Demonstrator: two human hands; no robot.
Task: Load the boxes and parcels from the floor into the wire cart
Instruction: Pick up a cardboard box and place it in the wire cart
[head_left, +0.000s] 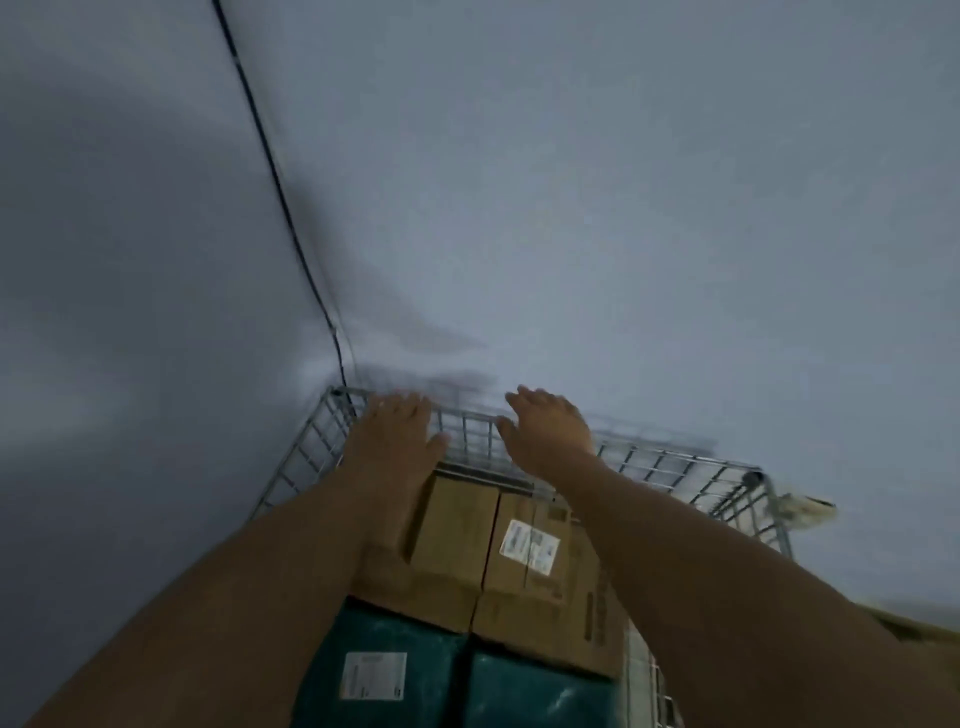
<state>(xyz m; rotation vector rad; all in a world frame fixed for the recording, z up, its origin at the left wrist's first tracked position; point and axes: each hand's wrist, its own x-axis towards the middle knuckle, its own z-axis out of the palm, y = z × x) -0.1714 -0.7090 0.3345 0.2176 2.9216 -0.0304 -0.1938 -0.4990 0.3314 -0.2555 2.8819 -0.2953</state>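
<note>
The cardboard boxes (457, 545) could be dislodged if the wire cart (675, 465) is jolted by the left hand (397, 431) and right hand (545, 431), both spread empty.

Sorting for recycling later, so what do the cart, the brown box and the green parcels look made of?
Wire cart: silvery metal, thin shiny bars in a grid, probably steel. Brown box: matte cardboard, by its tan colour and flap seam. Green parcels: unclear, dark green with whitish scuffs, perhaps plastic wrap or coated board.
</note>
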